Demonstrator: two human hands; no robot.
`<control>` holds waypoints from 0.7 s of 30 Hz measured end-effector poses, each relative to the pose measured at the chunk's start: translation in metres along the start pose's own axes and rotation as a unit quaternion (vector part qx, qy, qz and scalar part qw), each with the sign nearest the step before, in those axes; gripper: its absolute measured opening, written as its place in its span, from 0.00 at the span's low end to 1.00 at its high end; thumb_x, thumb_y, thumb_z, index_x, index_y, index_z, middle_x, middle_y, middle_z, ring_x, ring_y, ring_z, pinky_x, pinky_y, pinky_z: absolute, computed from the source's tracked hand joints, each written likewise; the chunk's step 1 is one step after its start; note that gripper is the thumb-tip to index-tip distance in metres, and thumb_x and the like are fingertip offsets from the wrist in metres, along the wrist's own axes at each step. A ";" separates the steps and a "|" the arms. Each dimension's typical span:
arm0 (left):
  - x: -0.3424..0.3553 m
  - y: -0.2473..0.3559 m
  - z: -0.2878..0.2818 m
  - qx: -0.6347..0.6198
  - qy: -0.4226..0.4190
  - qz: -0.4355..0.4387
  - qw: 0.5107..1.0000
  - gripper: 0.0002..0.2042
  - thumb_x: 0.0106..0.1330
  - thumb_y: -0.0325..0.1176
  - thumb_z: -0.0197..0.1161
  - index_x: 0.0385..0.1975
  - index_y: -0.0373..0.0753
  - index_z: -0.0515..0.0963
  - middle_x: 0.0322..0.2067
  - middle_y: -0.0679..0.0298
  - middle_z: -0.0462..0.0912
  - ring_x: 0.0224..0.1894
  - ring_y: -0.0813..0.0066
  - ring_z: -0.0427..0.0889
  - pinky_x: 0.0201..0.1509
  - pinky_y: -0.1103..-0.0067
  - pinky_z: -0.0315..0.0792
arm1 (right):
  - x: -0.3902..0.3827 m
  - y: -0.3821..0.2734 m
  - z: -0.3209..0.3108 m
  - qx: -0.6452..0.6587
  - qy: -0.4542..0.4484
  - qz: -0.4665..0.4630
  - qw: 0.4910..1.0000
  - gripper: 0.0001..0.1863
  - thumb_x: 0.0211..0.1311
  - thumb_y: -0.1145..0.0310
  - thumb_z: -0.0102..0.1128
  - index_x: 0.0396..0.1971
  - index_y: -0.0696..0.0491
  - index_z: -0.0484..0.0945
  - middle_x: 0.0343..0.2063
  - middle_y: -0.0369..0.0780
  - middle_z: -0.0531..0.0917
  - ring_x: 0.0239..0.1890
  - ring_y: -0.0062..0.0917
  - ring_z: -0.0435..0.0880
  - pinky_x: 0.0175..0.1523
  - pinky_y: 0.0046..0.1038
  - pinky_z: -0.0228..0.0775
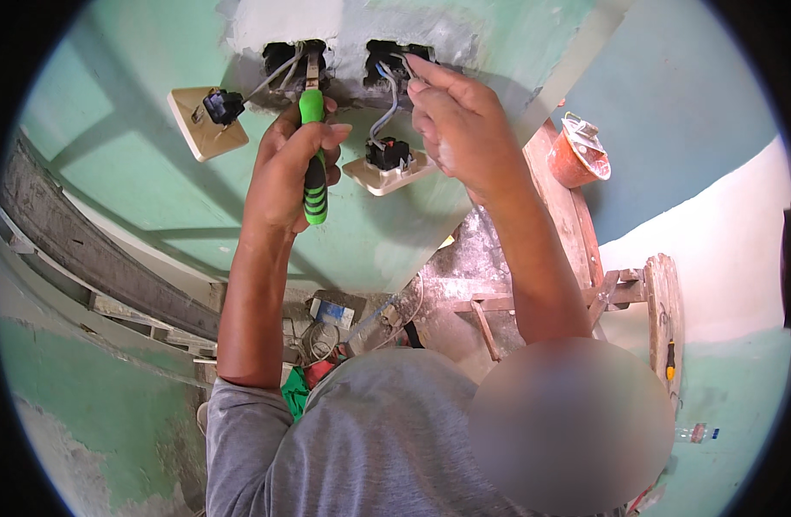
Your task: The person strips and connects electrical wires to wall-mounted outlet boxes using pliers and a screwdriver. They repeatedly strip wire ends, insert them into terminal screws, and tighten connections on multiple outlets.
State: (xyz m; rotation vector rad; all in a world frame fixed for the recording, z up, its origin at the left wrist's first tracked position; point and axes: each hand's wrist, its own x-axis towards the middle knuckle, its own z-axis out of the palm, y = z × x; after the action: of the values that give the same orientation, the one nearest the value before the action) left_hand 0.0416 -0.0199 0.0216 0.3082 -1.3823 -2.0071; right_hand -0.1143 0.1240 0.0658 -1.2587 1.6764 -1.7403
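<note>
Green and black, the handle of a screwdriver [312, 164] sits in the left hand [287, 172], fingers wrapped tight round it, its shaft reaching up into the left wall box [292, 65]. The right hand [464, 129] pinches thin wires [404, 65] at the right wall box [395, 60]. A cream switch plate [387, 168] dangles just below on its wires; another cream plate [207, 121] hangs far left. An orange bucket [581, 153] stands right on a wooden trestle [568, 224].

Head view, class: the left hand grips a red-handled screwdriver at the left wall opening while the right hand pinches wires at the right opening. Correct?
Not quite. The head view shows the screwdriver in the left hand has a green handle with black bands, not red. The rest stands: the right hand pinches wires at the right opening.
</note>
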 end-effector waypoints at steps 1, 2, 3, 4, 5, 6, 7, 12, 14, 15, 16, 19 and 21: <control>-0.001 0.000 -0.001 0.003 0.004 -0.003 1.000 0.22 0.61 0.32 0.67 0.55 0.36 0.75 0.25 0.71 0.73 0.23 0.84 0.68 0.24 0.84 0.64 | -0.004 -0.005 0.000 0.020 -0.010 0.017 1.000 0.28 0.79 0.65 0.55 0.70 0.66 0.70 0.24 0.32 0.76 0.27 0.16 0.75 0.33 0.23 0.70; -0.001 0.001 -0.001 0.005 0.005 -0.004 1.000 0.21 0.61 0.32 0.67 0.55 0.36 0.75 0.25 0.71 0.73 0.23 0.84 0.68 0.24 0.84 0.63 | -0.006 -0.009 -0.001 0.039 -0.018 0.031 0.999 0.28 0.78 0.65 0.55 0.70 0.66 0.70 0.24 0.32 0.76 0.27 0.16 0.75 0.33 0.23 0.69; -0.001 0.001 -0.001 0.007 0.007 -0.005 1.000 0.21 0.61 0.32 0.67 0.54 0.36 0.75 0.25 0.71 0.73 0.23 0.84 0.68 0.24 0.83 0.63 | -0.005 -0.008 0.001 0.031 -0.014 0.014 0.999 0.28 0.78 0.65 0.55 0.71 0.64 0.70 0.24 0.31 0.74 0.24 0.14 0.71 0.30 0.21 0.65; 0.000 0.003 -0.002 0.009 0.005 -0.006 1.000 0.21 0.61 0.32 0.67 0.54 0.36 0.75 0.25 0.71 0.73 0.23 0.84 0.68 0.24 0.83 0.63 | -0.004 -0.006 0.004 0.022 -0.010 -0.003 1.000 0.28 0.78 0.66 0.55 0.72 0.62 0.69 0.23 0.30 0.73 0.21 0.12 0.68 0.26 0.19 0.60; -0.001 0.005 -0.002 0.012 0.005 -0.008 1.000 0.21 0.61 0.33 0.67 0.54 0.36 0.75 0.25 0.71 0.73 0.23 0.84 0.68 0.24 0.83 0.63 | -0.003 -0.005 0.006 0.016 -0.007 -0.020 1.000 0.29 0.78 0.66 0.55 0.74 0.60 0.69 0.23 0.29 0.71 0.19 0.11 0.64 0.23 0.18 0.55; -0.001 0.007 -0.003 0.015 0.004 -0.009 1.000 0.21 0.61 0.33 0.67 0.54 0.36 0.75 0.25 0.71 0.73 0.23 0.84 0.68 0.24 0.83 0.63 | -0.003 -0.008 0.006 -0.014 -0.009 -0.017 1.000 0.28 0.78 0.66 0.55 0.73 0.61 0.70 0.23 0.29 0.71 0.19 0.11 0.64 0.23 0.18 0.56; -0.001 0.007 -0.004 0.022 0.001 -0.009 1.000 0.21 0.61 0.33 0.67 0.54 0.36 0.75 0.25 0.71 0.73 0.23 0.84 0.68 0.25 0.83 0.63 | -0.003 -0.013 0.004 -0.044 -0.012 -0.013 0.999 0.27 0.78 0.67 0.54 0.72 0.61 0.71 0.23 0.29 0.71 0.20 0.11 0.65 0.24 0.18 0.56; -0.006 0.010 0.004 0.030 0.002 -0.006 1.000 0.18 0.63 0.30 0.64 0.53 0.38 0.73 0.26 0.76 0.64 0.24 0.87 0.62 0.25 0.85 0.58 | 0.029 0.012 0.008 -0.195 0.035 -0.113 0.974 0.24 0.77 0.66 0.53 0.66 0.63 0.76 0.25 0.35 0.76 0.25 0.18 0.72 0.32 0.24 0.63; -0.002 0.007 -0.006 0.038 -0.008 -0.003 0.999 0.20 0.63 0.32 0.65 0.54 0.36 0.74 0.31 0.67 0.77 0.26 0.84 0.68 0.26 0.83 0.64 | 0.031 0.007 0.006 -0.230 0.042 -0.105 0.967 0.22 0.77 0.65 0.53 0.61 0.65 0.79 0.30 0.46 0.84 0.31 0.30 0.82 0.43 0.32 0.73; -0.002 0.005 -0.011 0.043 -0.011 -0.002 0.999 0.20 0.63 0.33 0.65 0.55 0.35 0.74 0.33 0.63 0.83 0.26 0.83 0.71 0.27 0.82 0.67 | 0.030 0.002 0.008 -0.238 0.039 -0.090 0.966 0.22 0.77 0.64 0.52 0.59 0.65 0.80 0.33 0.51 0.86 0.35 0.36 0.86 0.48 0.35 0.76; -0.003 0.004 -0.013 0.032 -0.013 -0.007 0.999 0.21 0.64 0.34 0.65 0.56 0.35 0.73 0.37 0.59 0.85 0.28 0.82 0.73 0.29 0.82 0.69 | 0.024 -0.004 0.011 -0.226 0.027 -0.051 0.972 0.22 0.77 0.64 0.52 0.59 0.64 0.81 0.37 0.53 0.87 0.40 0.39 0.87 0.51 0.36 0.77; -0.007 0.007 0.002 0.036 0.010 0.000 0.999 0.20 0.61 0.31 0.66 0.53 0.38 0.74 0.27 0.73 0.67 0.25 0.85 0.65 0.25 0.83 0.61 | 0.025 -0.009 0.005 -0.247 0.032 -0.025 0.968 0.21 0.77 0.64 0.52 0.59 0.62 0.82 0.41 0.56 0.88 0.45 0.43 0.89 0.55 0.38 0.77; -0.008 0.006 -0.001 0.036 0.006 -0.004 0.999 0.20 0.60 0.32 0.66 0.53 0.38 0.75 0.28 0.72 0.68 0.25 0.84 0.66 0.26 0.83 0.61 | 0.029 -0.006 0.003 -0.291 0.043 -0.076 0.953 0.21 0.77 0.65 0.53 0.60 0.62 0.81 0.35 0.46 0.83 0.38 0.32 0.82 0.45 0.31 0.71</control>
State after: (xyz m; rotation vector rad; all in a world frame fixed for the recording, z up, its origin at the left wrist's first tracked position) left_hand 0.0499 -0.0169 0.0254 0.3583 -1.4502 -1.9604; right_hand -0.1250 0.1007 0.0797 -1.6106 2.3046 -1.4363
